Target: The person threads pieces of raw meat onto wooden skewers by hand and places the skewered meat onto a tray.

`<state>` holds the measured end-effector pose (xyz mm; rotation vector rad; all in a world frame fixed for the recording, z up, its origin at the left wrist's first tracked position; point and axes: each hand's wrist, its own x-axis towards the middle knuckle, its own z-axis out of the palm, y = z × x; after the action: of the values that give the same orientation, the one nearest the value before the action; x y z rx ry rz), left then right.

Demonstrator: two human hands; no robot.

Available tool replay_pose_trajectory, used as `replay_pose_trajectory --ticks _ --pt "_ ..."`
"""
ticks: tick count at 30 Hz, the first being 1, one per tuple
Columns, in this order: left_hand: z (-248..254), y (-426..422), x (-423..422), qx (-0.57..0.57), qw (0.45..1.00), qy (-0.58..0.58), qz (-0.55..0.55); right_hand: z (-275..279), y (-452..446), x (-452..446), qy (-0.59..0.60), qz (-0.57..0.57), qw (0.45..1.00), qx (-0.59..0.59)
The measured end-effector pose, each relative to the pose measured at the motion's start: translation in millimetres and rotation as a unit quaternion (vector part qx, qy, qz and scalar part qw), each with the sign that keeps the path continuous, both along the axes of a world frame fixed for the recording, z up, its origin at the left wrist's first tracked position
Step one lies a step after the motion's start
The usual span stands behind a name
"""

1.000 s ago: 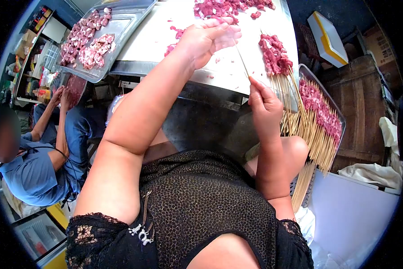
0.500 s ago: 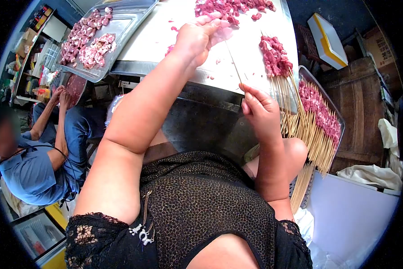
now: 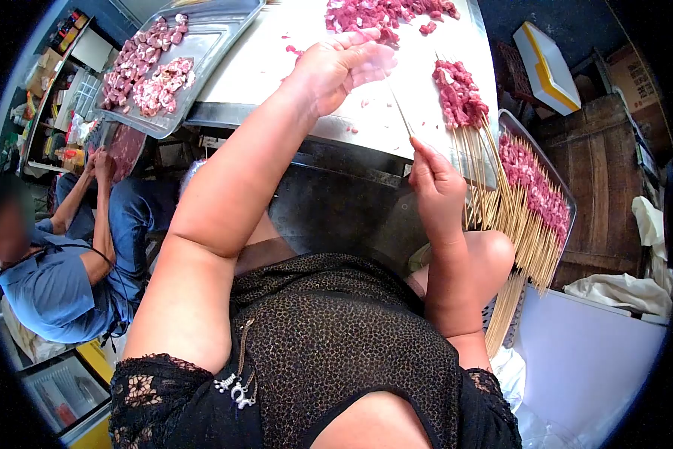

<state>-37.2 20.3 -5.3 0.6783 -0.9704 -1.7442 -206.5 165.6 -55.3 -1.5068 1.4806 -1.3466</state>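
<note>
My right hand [image 3: 434, 176] pinches the lower part of a thin wooden skewer [image 3: 402, 111], which slants up and left. My left hand [image 3: 344, 67] is over the white tabletop [image 3: 276, 56] near the skewer's upper end, its fingers stretched out and apart. Whether the left fingertips touch the skewer is too small to tell. Just beyond that hand lies a pile of red meat pieces [image 3: 366, 16]. To the right, a bundle of meat skewers [image 3: 458, 93] rests on the table with its sticks toward me.
A tray of many meat skewers [image 3: 535, 176] stands at the right, above bare sticks [image 3: 505, 314]. A metal tray [image 3: 209, 37] with meat pieces is at the upper left. A seated person in blue [image 3: 59, 292] works at the left. A white-and-yellow box [image 3: 547, 67] is at the upper right.
My left hand moved toward the pile, then came back slightly with its fingers more spread. The right hand shifted left and back right, still holding the skewer.
</note>
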Motion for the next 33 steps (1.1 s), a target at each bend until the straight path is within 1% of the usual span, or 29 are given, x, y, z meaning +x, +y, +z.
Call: replay_pose_trajectory --ticks 4,6,13,15,16,18,19,21,22,24,26,33 --pt "-1 1 -3 -0.001 1.000 0.003 0.000 0 -2 1 0.008 -0.004 1.000 -0.005" --pt "-1 2 -2 -0.019 1.000 -0.007 -0.001 -1 -3 1 0.014 -0.004 1.000 -0.006" --pt "-1 6 -11 -0.001 0.999 -0.033 0.016 -1 -7 4 -0.037 0.012 0.999 0.012" --pt "1 7 -10 -0.021 0.998 -0.045 0.028 -2 -8 3 -0.041 0.011 0.999 0.006" --pt "0 6 -10 -0.021 0.998 -0.045 0.028 -2 -8 3 -0.041 0.012 0.999 0.004" --pt "-2 3 -9 -0.015 0.998 -0.006 0.063 -1 -8 2 -0.042 0.013 0.999 0.001" --pt "-2 -1 -7 -0.015 0.998 -0.006 0.063 0 -7 2 -0.033 0.010 0.999 0.010" --pt "-2 -7 0 0.006 0.996 0.063 0.063 2 -5 3 -0.025 0.008 0.999 0.020" --pt "-1 -7 1 0.004 0.996 0.053 0.078 3 -5 4 -0.024 0.008 1.000 0.018" --pt "-1 -9 4 0.007 0.997 0.044 0.068 3 -4 5 -0.023 0.009 1.000 0.016" --pt "-2 -10 6 0.008 0.998 0.035 0.057 3 -4 5 0.008 -0.008 1.000 -0.003" --pt "1 -9 10 0.018 0.998 0.021 0.054 3 -5 0 0.072 -0.011 0.997 -0.018"
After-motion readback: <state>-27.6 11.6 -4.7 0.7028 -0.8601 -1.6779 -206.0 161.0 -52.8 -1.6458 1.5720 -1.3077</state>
